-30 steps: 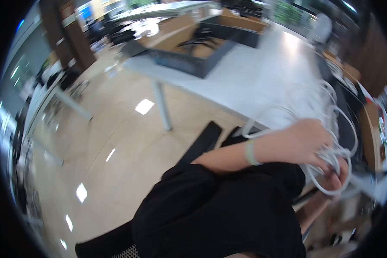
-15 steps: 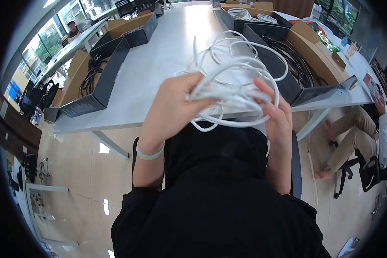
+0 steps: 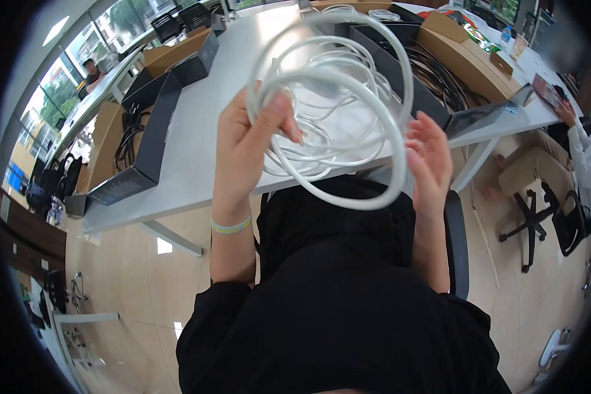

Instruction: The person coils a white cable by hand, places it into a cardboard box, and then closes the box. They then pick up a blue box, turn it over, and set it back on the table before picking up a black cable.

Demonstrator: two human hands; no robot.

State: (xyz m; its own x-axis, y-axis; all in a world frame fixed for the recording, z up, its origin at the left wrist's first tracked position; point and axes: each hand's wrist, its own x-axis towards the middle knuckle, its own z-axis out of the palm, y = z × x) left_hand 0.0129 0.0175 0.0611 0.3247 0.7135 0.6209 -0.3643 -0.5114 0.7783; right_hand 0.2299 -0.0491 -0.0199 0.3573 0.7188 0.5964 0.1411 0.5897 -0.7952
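White cable [image 3: 398, 164] hangs in large loops from my left hand [image 3: 241, 148], which is closed round it with the thumb pressed on top. My right hand [image 3: 431, 167] is beside the right edge of the loops, its fingers apart and slightly curled; whether a fingertip touches the cable I cannot make out. Behind the raised loops, more turns of the white cable [image 3: 322, 141] lie loosely on the white table [image 3: 197, 141]. The upper loop is smeared by motion.
To the right stands an open box [image 3: 433, 111] with black cables [image 3: 440, 75]; another open box [image 3: 157, 141] with black cables [image 3: 130, 141] is at the left. White coils [image 3: 340, 10] sit in a box at the back. A seated person [image 3: 588, 164] is at the right.
The bunched loops between both hands have opened out into wide rings held by my left hand. My right hand has come off the bundle, and the view has turned slightly.
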